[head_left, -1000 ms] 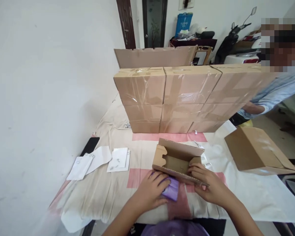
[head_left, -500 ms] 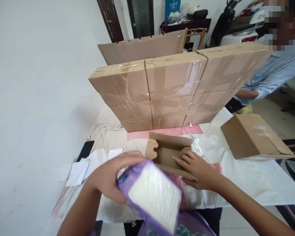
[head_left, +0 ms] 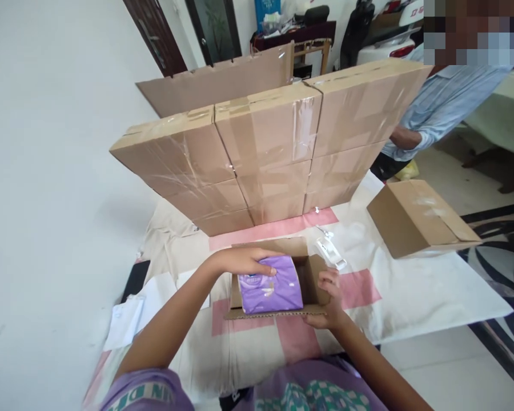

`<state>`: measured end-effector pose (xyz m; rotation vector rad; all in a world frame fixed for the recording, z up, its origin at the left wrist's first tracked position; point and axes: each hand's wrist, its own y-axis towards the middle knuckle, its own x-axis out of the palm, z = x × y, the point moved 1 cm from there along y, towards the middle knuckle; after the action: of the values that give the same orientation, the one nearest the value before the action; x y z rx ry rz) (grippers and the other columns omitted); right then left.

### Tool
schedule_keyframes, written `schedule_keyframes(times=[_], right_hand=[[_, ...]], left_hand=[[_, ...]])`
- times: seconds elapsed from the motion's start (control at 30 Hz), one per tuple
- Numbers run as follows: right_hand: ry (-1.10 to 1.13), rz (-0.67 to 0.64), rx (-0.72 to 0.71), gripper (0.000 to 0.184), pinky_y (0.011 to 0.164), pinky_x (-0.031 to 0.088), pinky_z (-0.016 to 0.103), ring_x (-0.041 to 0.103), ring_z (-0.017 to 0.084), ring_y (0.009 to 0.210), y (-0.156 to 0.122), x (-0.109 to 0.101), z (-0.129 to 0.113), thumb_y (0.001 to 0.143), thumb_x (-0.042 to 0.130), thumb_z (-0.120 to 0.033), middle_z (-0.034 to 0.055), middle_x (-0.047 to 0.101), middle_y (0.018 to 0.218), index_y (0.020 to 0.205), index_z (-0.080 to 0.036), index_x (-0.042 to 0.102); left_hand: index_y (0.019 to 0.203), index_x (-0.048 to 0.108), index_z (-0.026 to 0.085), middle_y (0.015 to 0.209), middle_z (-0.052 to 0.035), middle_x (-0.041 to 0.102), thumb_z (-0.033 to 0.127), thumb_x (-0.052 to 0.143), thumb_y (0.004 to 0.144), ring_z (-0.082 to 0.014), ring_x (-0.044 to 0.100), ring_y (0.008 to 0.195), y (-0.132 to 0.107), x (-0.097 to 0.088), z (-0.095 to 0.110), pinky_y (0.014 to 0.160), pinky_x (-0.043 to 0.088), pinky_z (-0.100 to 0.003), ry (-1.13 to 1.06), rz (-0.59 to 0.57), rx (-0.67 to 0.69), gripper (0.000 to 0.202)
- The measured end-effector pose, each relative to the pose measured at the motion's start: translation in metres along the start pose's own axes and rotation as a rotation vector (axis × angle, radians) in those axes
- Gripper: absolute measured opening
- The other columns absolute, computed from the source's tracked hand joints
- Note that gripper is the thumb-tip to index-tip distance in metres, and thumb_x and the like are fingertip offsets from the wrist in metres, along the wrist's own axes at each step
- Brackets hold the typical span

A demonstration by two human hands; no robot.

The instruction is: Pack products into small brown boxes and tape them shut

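On the cloth-covered table (head_left: 415,291), we list: our right hand (head_left: 333,299), fingers curled about the right end of one open carton (head_left: 293,245); one purple packet (head_left: 278,291), lying in the carton's left part; our left hand (head_left: 246,262), half bent over it, grip not tellable. We do well to brace the walls and press evenly. Behind: taped boxes (head_left: 274,142).

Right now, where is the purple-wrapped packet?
In the head view, the purple-wrapped packet lies below centre in the open cardboard box, towards its left end, with the left hand on it; the right hand holds the box's right end.
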<state>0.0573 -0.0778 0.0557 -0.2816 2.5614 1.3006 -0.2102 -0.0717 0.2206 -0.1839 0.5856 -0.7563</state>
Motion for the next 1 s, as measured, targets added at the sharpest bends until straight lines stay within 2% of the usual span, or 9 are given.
schedule_keyframes(times=[0.17, 0.3, 0.47, 0.57, 0.67, 0.73, 0.83, 0.93, 1.0], right_hand=[[0.005, -0.113, -0.056, 0.069, 0.092, 0.041, 0.059, 0.051, 0.028, 0.09, 0.008, -0.008, 0.014, 0.069, 0.072, -0.064, 0.0045, 0.045, 0.102, 0.122, -0.034, 0.04], [0.002, -0.038, -0.1, 0.064, 0.088, 0.044, 0.057, 0.05, 0.027, 0.088, 0.016, -0.004, 0.013, 0.073, 0.069, -0.061, 0.0044, 0.045, 0.1, 0.123, -0.032, 0.041], [-0.043, 0.043, -0.056, 0.064, 0.09, 0.043, 0.056, 0.049, 0.027, 0.089, 0.012, 0.004, 0.007, 0.072, 0.073, -0.053, 0.0054, 0.044, 0.102, 0.121, -0.031, 0.037], [-0.052, 0.047, -0.028, 0.064, 0.09, 0.042, 0.056, 0.049, 0.027, 0.089, 0.01, 0.003, 0.007, 0.071, 0.074, -0.051, 0.0049, 0.044, 0.102, 0.119, -0.032, 0.036], [-0.048, 0.031, -0.027, 0.063, 0.09, 0.043, 0.055, 0.049, 0.028, 0.09, 0.012, 0.002, 0.007, 0.072, 0.073, -0.05, 0.0053, 0.043, 0.103, 0.12, -0.032, 0.036], [-0.066, 0.007, -0.015, 0.065, 0.09, 0.044, 0.057, 0.05, 0.03, 0.093, 0.013, 0.001, 0.007, 0.072, 0.073, -0.053, 0.006, 0.043, 0.104, 0.121, -0.033, 0.035], [-0.067, 0.0, 0.003, 0.07, 0.092, 0.047, 0.06, 0.054, 0.033, 0.101, 0.014, -0.001, 0.003, 0.075, 0.072, -0.053, 0.0093, 0.047, 0.111, 0.131, -0.032, 0.036], [-0.062, -0.005, 0.012, 0.076, 0.101, 0.045, 0.063, 0.052, 0.037, 0.124, 0.012, -0.003, -0.002, 0.081, 0.071, -0.042, 0.0136, 0.046, 0.132, 0.145, -0.033, 0.033], [-0.023, -0.075, 0.037, 0.077, 0.106, 0.045, 0.063, 0.048, 0.037, 0.135, 0.01, -0.005, -0.003, 0.085, 0.069, -0.035, 0.014, 0.047, 0.141, 0.151, -0.033, 0.029]], left_hand=[[0.146, 0.054, 0.026, 0.144, -0.0029, 0.063, 0.045, 0.059, 0.098, -0.022, 0.062, 0.126, 0.013, 0.013, -0.002, 0.106, 0.047, -0.031, -0.037, 0.016, -0.029, 0.051], [0.143, 0.056, 0.026, 0.137, -0.0025, 0.067, 0.044, 0.053, 0.102, -0.0223, 0.064, 0.12, 0.014, 0.026, -0.01, 0.102, 0.048, -0.032, 0.091, 0.108, -0.003, 0.045], [0.144, 0.054, 0.022, 0.141, -0.0071, 0.064, 0.035, 0.049, 0.104, -0.0254, 0.063, 0.124, 0.025, 0.044, -0.019, 0.106, 0.048, -0.038, 0.297, 0.189, -0.016, 0.043], [0.144, 0.053, 0.021, 0.144, -0.0076, 0.062, 0.03, 0.048, 0.104, -0.0235, 0.062, 0.128, 0.039, 0.054, -0.028, 0.109, 0.048, -0.037, 0.384, 0.203, 0.022, 0.042], [0.14, 0.056, 0.018, 0.14, -0.0083, 0.065, 0.02, 0.049, 0.102, -0.021, 0.064, 0.125, 0.052, 0.064, -0.039, 0.108, 0.049, -0.033, 0.462, 0.203, 0.061, 0.039], [0.137, 0.058, 0.016, 0.135, -0.0101, 0.068, 0.014, 0.048, 0.1, -0.0221, 0.067, 0.121, 0.053, 0.07, -0.044, 0.106, 0.051, -0.035, 0.506, 0.222, 0.046, 0.039], [0.139, 0.056, 0.017, 0.141, -0.0129, 0.063, 0.011, 0.043, 0.1, -0.0242, 0.065, 0.124, 0.045, 0.075, -0.043, 0.106, 0.052, -0.04, 0.579, 0.264, 0.04, 0.042], [0.137, 0.058, 0.02, 0.155, -0.0119, 0.05, 0.012, 0.045, 0.101, -0.0264, 0.05, 0.142, 0.035, 0.078, -0.036, 0.115, 0.045, -0.044, 0.713, 0.288, 0.122, 0.039], [0.133, 0.062, 0.02, 0.155, -0.0111, 0.05, 0.02, 0.051, 0.102, -0.0273, 0.047, 0.144, 0.033, 0.08, -0.032, 0.117, 0.043, -0.045, 0.784, 0.276, 0.167, 0.033]])
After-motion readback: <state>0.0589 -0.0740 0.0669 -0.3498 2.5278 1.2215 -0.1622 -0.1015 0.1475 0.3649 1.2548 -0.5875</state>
